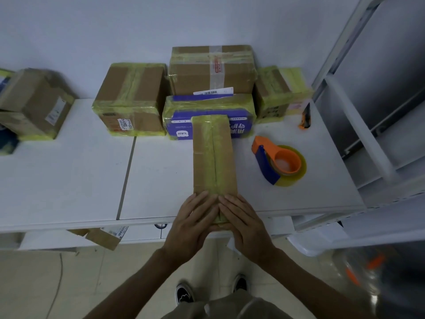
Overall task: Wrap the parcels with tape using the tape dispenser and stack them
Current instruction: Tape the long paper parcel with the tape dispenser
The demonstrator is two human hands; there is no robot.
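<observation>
Fingers of both hands lie flat and straight, pressing the near end of the long box — it runs up the frame — tape dispenser nearer the right hand.

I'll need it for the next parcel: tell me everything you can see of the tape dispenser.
The tape dispenser lies on its side on the white table, right of the long parcel and apart from it. It looks plastic: an orange hub and head, a blue handle, and a roll of yellowish clear tape around the hub. Only the table touches it.
</observation>
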